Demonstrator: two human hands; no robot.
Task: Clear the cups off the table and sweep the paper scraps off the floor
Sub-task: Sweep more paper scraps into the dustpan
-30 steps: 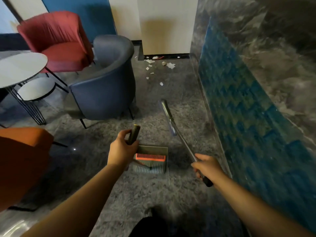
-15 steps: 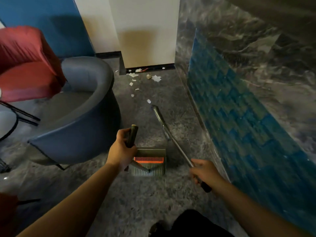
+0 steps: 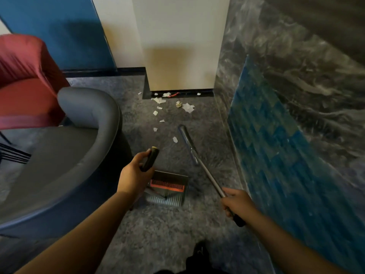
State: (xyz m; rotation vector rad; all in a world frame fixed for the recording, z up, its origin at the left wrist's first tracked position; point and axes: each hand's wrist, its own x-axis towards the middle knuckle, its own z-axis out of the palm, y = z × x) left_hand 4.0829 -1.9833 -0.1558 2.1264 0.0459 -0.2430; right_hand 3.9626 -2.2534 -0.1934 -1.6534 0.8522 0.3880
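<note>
At the bottom edge a dark shoe point(image 3: 199, 252) stands on the grey mottled floor point(image 3: 158, 234), which has a dull, speckled, carpet-like look. Both forearms reach forward from the lower corners. The left hand point(image 3: 134, 178) has its fingers wrapped round the dark upright handle of a dustpan point(image 3: 167, 189); the grey pan hangs or rests just past the hand, with an orange comb strip across its inside. Whether it touches the floor cannot be told. The right hand point(image 3: 237, 202) is clenched round the black grip of a broom point(image 3: 199, 163), whose metal pole slants forward and left, low over the floor. The far end of the pole is blurred, and no bristles can be made out.

To the left, close by, a grey-blue armchair point(image 3: 59, 155) fills much of the view, and behind it stands a red armchair point(image 3: 23, 86). To the right runs a dark marbled wall point(image 3: 296, 76) with a blue patterned panel point(image 3: 276, 155) leaning along its base.

Past the end of the pole, the paper scraps point(image 3: 160, 107) lie scattered on the floor in a loose trail, the nearest piece just beside the pole, the rest thickening toward the foot of a cream pillar point(image 3: 181, 46). A crumpled ball and a small red bit lie among them by the black skirting. Left of the pillar the wall is blue.
</note>
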